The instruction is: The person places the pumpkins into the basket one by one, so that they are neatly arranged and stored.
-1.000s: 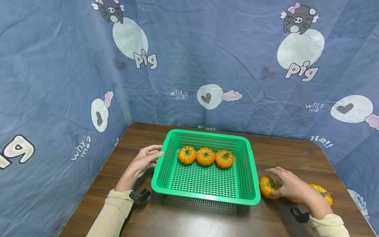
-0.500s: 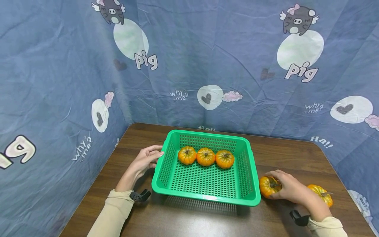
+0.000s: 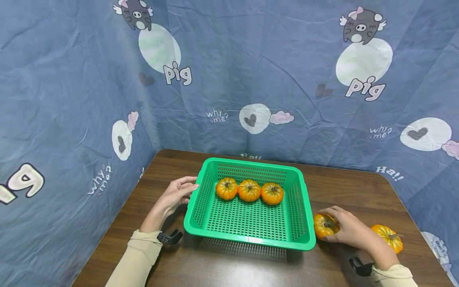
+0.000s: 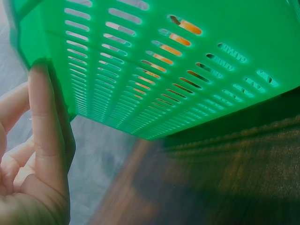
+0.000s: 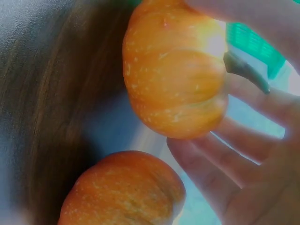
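Observation:
A green plastic basket (image 3: 247, 241) stands on the table, with three small orange pumpkins (image 3: 249, 190) in a row inside. My left hand (image 3: 175, 195) touches the rim at its left end, and in the left wrist view a straight digit (image 4: 47, 117) lies along the slotted wall. To the right of the basket, my right hand (image 3: 349, 227) grips another pumpkin (image 3: 324, 226) between thumb and fingers. That pumpkin (image 5: 173, 75) shows its dark stem in the right wrist view. A further pumpkin (image 5: 126, 192) sits just below it there.
One pumpkin (image 3: 389, 236) lies beyond my right forearm, partly covered by it. The brown wooden table (image 3: 340, 179) reaches back to a blue cloth (image 3: 305, 79) printed with pigs, which also hangs along the left side. Both wrists wear black straps.
My right hand has lowered onto the pumpkin beside the basket, its fingers closing round it. My left hand, the basket and the pumpkins inside stay where they were.

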